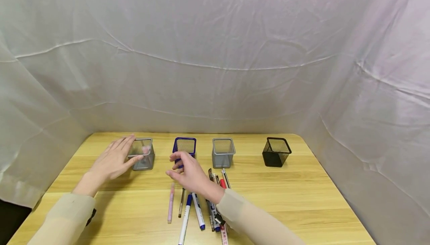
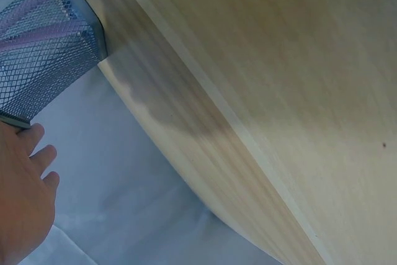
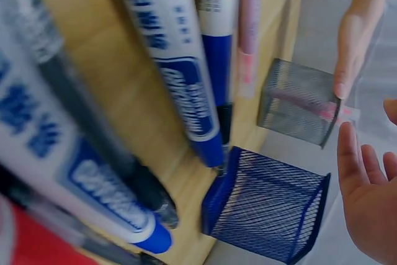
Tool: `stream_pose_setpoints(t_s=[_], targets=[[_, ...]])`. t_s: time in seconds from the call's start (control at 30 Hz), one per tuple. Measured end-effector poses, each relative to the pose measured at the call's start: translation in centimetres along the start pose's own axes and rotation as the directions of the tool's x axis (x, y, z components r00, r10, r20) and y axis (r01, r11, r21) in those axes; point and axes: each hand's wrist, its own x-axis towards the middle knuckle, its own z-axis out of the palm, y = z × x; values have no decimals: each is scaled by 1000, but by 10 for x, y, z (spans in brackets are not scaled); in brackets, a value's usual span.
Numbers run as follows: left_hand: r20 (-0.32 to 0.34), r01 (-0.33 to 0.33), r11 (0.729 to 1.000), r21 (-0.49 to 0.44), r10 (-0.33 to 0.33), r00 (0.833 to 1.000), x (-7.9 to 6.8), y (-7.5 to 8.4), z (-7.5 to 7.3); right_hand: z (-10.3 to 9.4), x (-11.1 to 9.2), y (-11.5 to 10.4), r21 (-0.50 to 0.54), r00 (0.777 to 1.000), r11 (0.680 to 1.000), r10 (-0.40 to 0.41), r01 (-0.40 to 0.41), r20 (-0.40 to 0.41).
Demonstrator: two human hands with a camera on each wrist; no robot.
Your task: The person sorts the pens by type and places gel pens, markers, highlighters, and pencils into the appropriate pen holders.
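Note:
My left hand [image 1: 112, 159], its fingers straight, rests against the rim of the leftmost grey mesh pen holder [image 1: 143, 163]. Pink pens [image 2: 43, 35] show through that holder's mesh in the left wrist view. My right hand [image 1: 192, 172] hovers in front of the blue mesh pen holder [image 3: 267, 206], fingers loosely bent and nothing between them. Below it on the table lie a pink pen [image 1: 171, 204], a thin dark pen [image 1: 181, 204] and two white markers with blue caps, one of them a whiteboard marker [image 1: 198, 211]. The right forearm partly hides a pile of pens.
Another grey mesh holder [image 1: 223, 159] stands right of the blue one, and a black mesh holder [image 1: 276, 157] farther right. The piled pens include a red-capped marker [image 1: 223, 184]. A pale curtain [image 1: 215, 92] encloses the wooden table [image 1: 285, 204] at the back and sides.

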Motion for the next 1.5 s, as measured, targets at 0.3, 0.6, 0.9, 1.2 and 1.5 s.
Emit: stream_pose_setpoints(t_s=[0.3, 0.6, 0.9, 1.2, 1.5], targets=[[-1, -1, 1000, 8, 1, 1000, 0, 0, 0, 5, -6, 15, -26, 990, 995, 96, -93, 104], [-3, -2, 1000, 10, 2, 1000, 1, 0, -1, 10, -6, 23, -128, 962, 984, 149, -122, 230], [-1, 1, 1000, 2, -1, 1000, 1, -1, 0, 14, -3, 25, -244, 944, 966, 153, -81, 293], [5, 7, 1000, 1, -7, 1000, 1, -1, -1, 19, 7, 25, -376, 939, 926, 151, -25, 309], [7, 7, 1000, -2, -7, 1000, 1, 0, 0, 26, 15, 19, -427, 922, 904, 155, 12, 354]])
